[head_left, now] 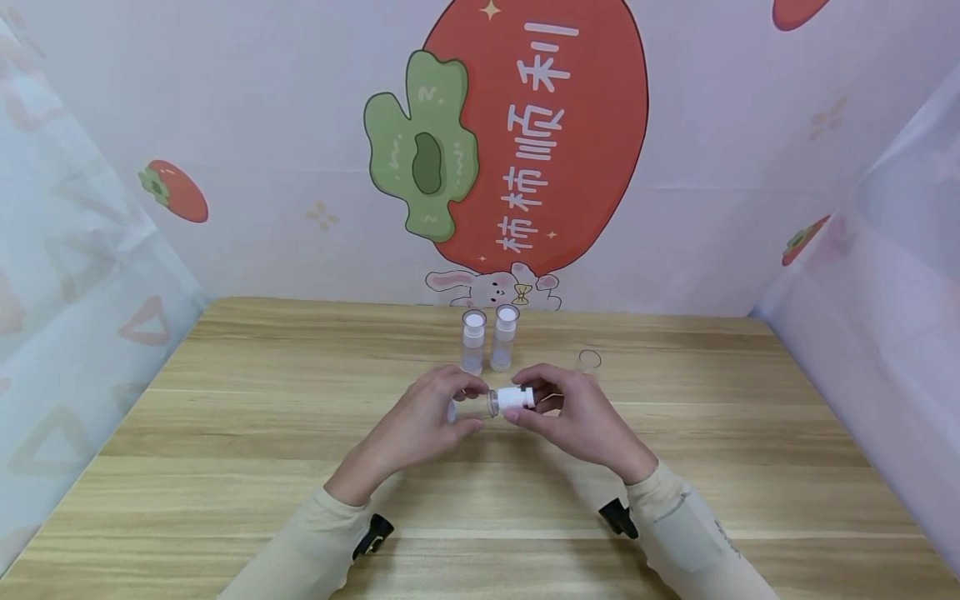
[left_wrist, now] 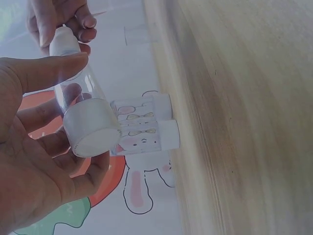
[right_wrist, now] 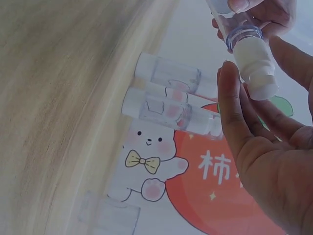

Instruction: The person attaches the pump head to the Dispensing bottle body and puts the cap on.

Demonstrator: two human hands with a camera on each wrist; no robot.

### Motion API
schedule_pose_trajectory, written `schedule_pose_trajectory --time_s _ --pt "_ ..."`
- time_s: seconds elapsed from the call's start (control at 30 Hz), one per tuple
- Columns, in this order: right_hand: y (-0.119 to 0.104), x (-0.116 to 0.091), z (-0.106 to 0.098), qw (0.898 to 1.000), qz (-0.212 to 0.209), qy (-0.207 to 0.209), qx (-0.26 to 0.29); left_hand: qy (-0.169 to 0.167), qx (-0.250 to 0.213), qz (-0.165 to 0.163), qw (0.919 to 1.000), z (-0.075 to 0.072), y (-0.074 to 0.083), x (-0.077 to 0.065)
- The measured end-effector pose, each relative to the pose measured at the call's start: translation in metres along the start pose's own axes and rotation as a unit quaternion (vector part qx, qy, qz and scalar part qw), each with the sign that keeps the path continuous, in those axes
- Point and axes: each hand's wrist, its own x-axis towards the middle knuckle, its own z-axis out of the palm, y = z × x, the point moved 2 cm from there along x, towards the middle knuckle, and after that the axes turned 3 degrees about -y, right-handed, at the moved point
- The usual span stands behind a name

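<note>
My left hand grips a clear pump bottle that lies nearly level above the table, its white base toward the palm. On its neck sits a white pump head, pointing right. Thumb and fingers of my right hand are around this pump head, the fingertips right at its sides. Just beyond the hands, two similar clear bottles with white tops, a left one and a right one, stand upright side by side.
A clear cap stands on the wooden table beyond my right hand. Behind the table hangs a white printed backdrop with a large red persimmon, and sheets close in both sides.
</note>
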Motion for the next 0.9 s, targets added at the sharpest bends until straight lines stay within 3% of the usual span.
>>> schedule_pose_trajectory --time_s 0.3,0.9 --pt "0.0001 -0.0003 0.0001 1.0 -0.018 -0.01 0.012 0.001 0.006 -0.007 1.0 0.0002 0.0002 -0.0007" --pt "0.0045 0.0016 0.0038 1.0 0.016 -0.022 -0.014 0.0 0.004 0.001 1.0 0.0 0.0009 -0.0013"
